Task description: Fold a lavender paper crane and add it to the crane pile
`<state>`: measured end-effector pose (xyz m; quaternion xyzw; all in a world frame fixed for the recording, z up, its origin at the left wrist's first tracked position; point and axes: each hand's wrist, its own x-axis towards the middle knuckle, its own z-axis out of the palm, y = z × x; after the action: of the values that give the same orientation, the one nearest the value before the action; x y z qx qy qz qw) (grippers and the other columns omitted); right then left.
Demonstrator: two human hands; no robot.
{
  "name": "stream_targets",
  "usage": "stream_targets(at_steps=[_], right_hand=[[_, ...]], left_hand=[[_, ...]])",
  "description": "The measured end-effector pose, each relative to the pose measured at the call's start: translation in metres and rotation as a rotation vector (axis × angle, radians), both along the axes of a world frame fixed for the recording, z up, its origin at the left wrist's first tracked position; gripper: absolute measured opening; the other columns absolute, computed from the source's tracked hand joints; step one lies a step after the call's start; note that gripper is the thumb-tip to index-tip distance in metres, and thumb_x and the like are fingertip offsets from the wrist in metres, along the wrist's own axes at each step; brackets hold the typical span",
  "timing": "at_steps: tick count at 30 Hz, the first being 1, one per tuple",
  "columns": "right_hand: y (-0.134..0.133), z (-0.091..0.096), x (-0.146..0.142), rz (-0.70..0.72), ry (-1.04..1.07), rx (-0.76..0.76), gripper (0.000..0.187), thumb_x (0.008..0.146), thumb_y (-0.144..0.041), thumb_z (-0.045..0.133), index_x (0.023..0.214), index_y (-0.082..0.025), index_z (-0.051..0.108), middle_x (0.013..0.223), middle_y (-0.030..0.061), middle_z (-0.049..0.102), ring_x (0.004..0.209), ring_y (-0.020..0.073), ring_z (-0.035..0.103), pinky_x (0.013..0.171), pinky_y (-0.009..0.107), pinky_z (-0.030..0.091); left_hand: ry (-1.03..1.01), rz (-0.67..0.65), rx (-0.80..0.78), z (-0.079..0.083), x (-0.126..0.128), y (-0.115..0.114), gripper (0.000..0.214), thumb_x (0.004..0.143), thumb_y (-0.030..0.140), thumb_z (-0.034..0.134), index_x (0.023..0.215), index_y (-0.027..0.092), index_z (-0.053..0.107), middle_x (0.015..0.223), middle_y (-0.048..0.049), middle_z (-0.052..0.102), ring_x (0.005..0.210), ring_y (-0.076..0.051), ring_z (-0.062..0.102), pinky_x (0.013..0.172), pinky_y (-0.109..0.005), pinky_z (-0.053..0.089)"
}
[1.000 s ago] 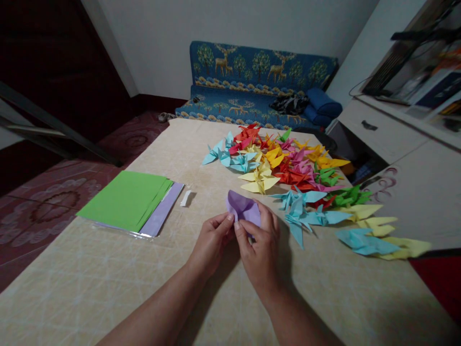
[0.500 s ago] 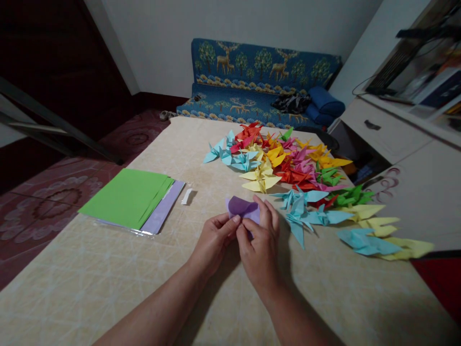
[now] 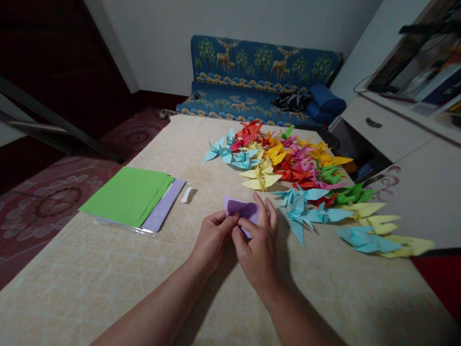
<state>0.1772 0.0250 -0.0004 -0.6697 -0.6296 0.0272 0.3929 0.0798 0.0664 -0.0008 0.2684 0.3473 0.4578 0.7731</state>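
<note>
A small piece of purple origami paper (image 3: 247, 209), with one layer curling over, is held between my two hands above the table. My left hand (image 3: 215, 236) pinches its lower left edge between thumb and fingers. On the lower right side, my right hand (image 3: 257, 242) grips the same paper, its thumb and index finger close to the left thumb and its other fingers raised behind. The fingers cover the paper's lower part. Just beyond the hands lie folded paper cranes, among them a pale yellow crane (image 3: 261, 179) and a light blue crane (image 3: 297, 212).
A stack of green paper sheets (image 3: 126, 196) lies on purple sheets (image 3: 163, 206) in clear plastic at the left. Beside it is a small white strip (image 3: 187, 194). Red cranes (image 3: 295, 174) and several other colours spread across the right. Behind the table (image 3: 90, 288) stands a blue patterned sofa (image 3: 245, 65).
The purple paper has shifted slightly left and its curled layer looks flatter. My right thumb and index finger have moved a little left and spread apart. The cranes and stack stay put.
</note>
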Motion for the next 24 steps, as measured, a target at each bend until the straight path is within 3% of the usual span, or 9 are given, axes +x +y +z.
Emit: stream_targets(at_steps=[12, 24], right_hand=[[-0.002, -0.003, 0.001, -0.030, 0.153, 0.112, 0.012, 0.083, -0.019, 0.061, 0.073, -0.021, 0.066, 0.142, 0.0087, 0.047, 0.132, 0.0313, 0.041, 0.107, 0.054, 0.033], [0.002, -0.013, 0.005, 0.018, 0.323, 0.099, 0.012, 0.088, -0.024, 0.061, 0.077, -0.020, 0.063, 0.116, 0.0107, 0.059, 0.113, 0.0248, 0.057, 0.094, 0.040, 0.047]], left_hand=[[0.014, 0.107, -0.002, 0.000, -0.002, 0.002, 0.019, 0.069, 0.024, 0.082, 0.078, 0.010, 0.073, 0.066, -0.0017, 0.068, 0.056, -0.009, 0.058, 0.060, -0.020, 0.047], [0.023, 0.168, 0.027, -0.001, -0.002, 0.004, 0.020, 0.069, 0.026, 0.082, 0.076, 0.010, 0.073, 0.068, -0.0024, 0.068, 0.059, -0.009, 0.058, 0.062, -0.020, 0.047]])
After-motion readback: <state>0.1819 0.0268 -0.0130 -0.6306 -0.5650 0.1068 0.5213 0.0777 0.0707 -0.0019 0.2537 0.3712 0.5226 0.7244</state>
